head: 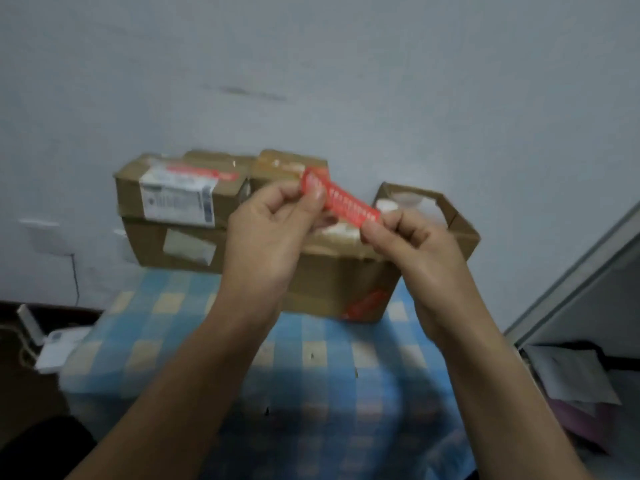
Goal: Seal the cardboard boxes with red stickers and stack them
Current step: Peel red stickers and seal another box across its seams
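My left grip (270, 230) pinched the upper end of a long red paper sticker (346, 202) printed with rows of white marks, my thumb and curled fingers clenched on it. My right grip (412, 244) pinched the lower end in the same way. The sticker was held out straight between them, slanting down from left to right, raised in front of the boxes.

Behind and below my grips stood an open brown cardboard box (346, 285) on the blue and cream checked cloth (156, 323) that covered the surface. Its flaps stood up, some white contents (388, 206) lay inside, too blurred for me to name, and a short red sticker (367, 303) sat near the lower right corner of its front face.

To the left, against the pale grey wall (346, 64), a closed brown cardboard box with a white shipping label (131, 195) rested on top of a wider brown cardboard box (149, 247). A red sticker strip (204, 173) ran across the lid of the upper one. Just beside that upper box, toward the middle, stood a small brown cardboard box (287, 164), partly hidden by the sticker in my grips
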